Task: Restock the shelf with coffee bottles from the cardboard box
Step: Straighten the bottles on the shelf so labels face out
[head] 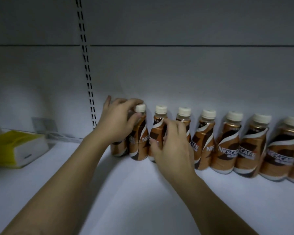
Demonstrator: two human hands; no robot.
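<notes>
Several brown Nescafe coffee bottles with cream caps stand in a row along the back of the white shelf (126,192). My left hand (117,121) wraps the two leftmost bottles; one of them (140,133) shows its cap beside my thumb, the other is mostly hidden behind my palm. My right hand (171,145) grips the body of the neighbouring bottle (157,128) and covers part of the one after it (183,116). The remaining bottles (227,145) run on to the right edge. The cardboard box is out of view.
A yellow and white pack (15,148) lies on the shelf at the left. A slotted upright (87,68) runs up the grey back panel. A small grey tag (44,126) leans against the panel behind the pack.
</notes>
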